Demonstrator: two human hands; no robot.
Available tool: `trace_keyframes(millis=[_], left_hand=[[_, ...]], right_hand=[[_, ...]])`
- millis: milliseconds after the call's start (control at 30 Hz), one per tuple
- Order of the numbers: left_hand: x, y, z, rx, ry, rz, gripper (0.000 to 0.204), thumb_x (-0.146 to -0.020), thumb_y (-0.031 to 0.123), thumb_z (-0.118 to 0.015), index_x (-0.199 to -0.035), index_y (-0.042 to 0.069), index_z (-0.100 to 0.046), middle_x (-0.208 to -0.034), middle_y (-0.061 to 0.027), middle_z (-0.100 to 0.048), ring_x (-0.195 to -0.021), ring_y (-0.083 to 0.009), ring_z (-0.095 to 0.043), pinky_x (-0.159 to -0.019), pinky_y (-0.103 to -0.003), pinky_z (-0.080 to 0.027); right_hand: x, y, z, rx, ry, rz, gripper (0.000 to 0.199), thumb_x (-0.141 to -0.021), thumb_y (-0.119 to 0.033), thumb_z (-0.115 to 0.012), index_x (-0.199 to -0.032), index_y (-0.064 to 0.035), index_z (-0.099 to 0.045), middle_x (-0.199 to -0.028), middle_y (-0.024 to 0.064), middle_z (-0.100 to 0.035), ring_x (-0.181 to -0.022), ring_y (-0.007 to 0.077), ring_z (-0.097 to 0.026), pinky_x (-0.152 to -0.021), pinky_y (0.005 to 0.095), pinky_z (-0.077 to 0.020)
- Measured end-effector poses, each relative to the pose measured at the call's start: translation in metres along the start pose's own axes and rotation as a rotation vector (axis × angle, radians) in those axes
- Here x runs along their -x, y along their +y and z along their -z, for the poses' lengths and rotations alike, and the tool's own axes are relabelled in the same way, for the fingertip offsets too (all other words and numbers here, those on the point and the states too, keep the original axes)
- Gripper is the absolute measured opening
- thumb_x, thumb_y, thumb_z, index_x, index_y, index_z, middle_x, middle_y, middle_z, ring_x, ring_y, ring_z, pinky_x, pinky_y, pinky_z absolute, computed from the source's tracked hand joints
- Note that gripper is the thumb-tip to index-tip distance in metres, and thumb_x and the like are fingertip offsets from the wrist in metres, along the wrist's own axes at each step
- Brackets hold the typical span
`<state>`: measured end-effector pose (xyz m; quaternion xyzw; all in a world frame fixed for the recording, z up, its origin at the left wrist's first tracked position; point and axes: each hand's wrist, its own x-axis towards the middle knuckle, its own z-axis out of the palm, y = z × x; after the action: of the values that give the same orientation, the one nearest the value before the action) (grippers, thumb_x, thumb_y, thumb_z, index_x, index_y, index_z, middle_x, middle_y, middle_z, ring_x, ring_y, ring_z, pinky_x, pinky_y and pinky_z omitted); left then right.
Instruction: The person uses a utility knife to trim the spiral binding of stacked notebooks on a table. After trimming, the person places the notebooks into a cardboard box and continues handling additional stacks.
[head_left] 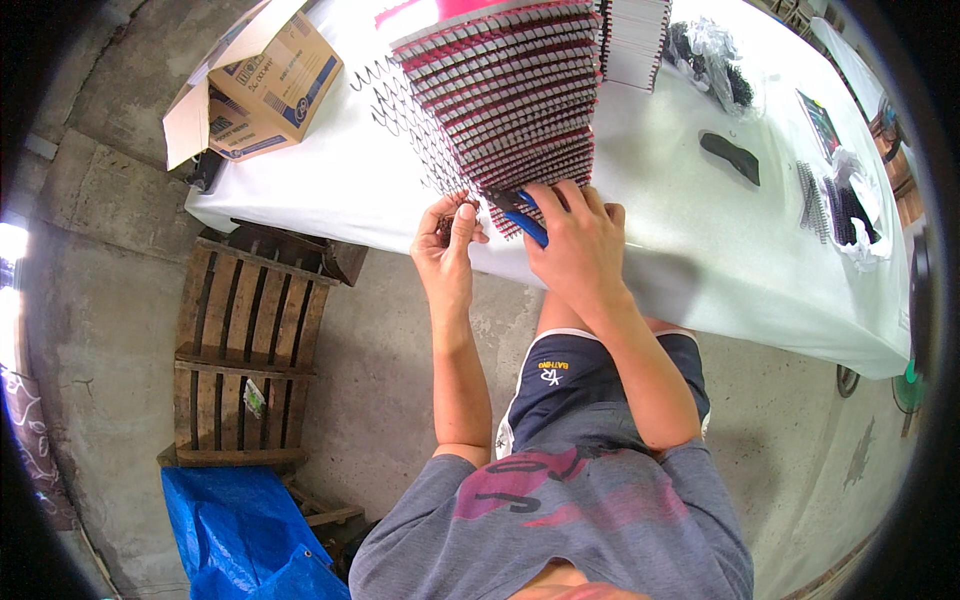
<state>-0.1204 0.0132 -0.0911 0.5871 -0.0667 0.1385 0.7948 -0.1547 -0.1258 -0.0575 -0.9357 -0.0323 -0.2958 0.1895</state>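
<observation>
A tall stack of spiral-bound notebooks [500, 95], with red and white edges, stands at the table's front. Loose dark spiral coils [420, 135] stick out along its left side. My right hand [582, 240] grips blue-handled pliers [528, 226], their dark jaws at the stack's lower left corner. Just left of the jaws, my left hand [448, 240] is closed with the thumb up, around a small dark brown clump I cannot make out clearly. The fingertips of my right hand are close to the stack's front edge.
More bound notebooks [635, 45] stand behind on the right. The white-covered table [660, 140] also bears bagged black coils [712, 65], a dark flat object [730, 157] and more coils in plastic [855, 210]. An open cardboard box [270, 85] is at left, above a wooden pallet [250, 345] and blue tarp [245, 530].
</observation>
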Motion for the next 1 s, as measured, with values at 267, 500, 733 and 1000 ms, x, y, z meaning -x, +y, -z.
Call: trace_keyframes(millis=[267,500,733,1000], left_hand=[[0.001,-0.001,-0.003,-0.017,0.039,0.013,0.021,-0.087,0.012,-0.062,-0.101,-0.003,-0.059,-0.085,-0.0074,-0.062,-0.066,-0.0083,-0.052,-0.055,-0.021,-0.043],[-0.001,0.005,0.013,0.080,0.102,-0.021,0.033,-0.086,0.006,-0.059,-0.117,-0.004,-0.053,-0.084,-0.0086,-0.063,-0.057,-0.0058,-0.050,-0.050,-0.018,-0.039],[-0.004,0.017,0.008,0.027,-0.060,0.065,0.041,-0.083,0.006,-0.062,-0.121,-0.005,-0.051,-0.079,-0.0067,-0.062,-0.057,-0.0052,-0.050,-0.048,-0.017,-0.039],[-0.006,0.019,0.006,-0.007,-0.025,0.054,0.024,-0.085,0.008,-0.061,-0.105,-0.006,-0.060,-0.080,-0.0098,-0.063,-0.058,-0.0071,-0.050,-0.051,-0.019,-0.040]], right_hand=[[-0.002,0.009,-0.007,-0.112,-0.022,0.000,0.029,-0.066,-0.018,-0.069,-0.094,-0.0143,-0.060,-0.080,0.0042,-0.058,-0.076,0.0245,-0.060,-0.065,0.0381,-0.0454],[-0.002,0.011,-0.002,-0.139,-0.062,-0.014,0.036,-0.067,-0.013,-0.068,-0.102,-0.0152,-0.062,-0.091,0.0038,-0.059,-0.085,0.0251,-0.059,-0.077,0.0392,-0.0432],[-0.005,0.003,0.003,0.024,0.075,0.064,0.043,-0.064,-0.020,-0.072,-0.105,-0.0172,-0.058,-0.095,0.0006,-0.053,-0.093,0.0196,-0.051,-0.081,0.0429,-0.0351],[-0.007,-0.003,-0.001,-0.024,0.027,0.054,0.033,-0.063,-0.018,-0.070,-0.094,-0.0151,-0.059,-0.084,0.0022,-0.055,-0.082,0.0220,-0.056,-0.070,0.0396,-0.0415]])
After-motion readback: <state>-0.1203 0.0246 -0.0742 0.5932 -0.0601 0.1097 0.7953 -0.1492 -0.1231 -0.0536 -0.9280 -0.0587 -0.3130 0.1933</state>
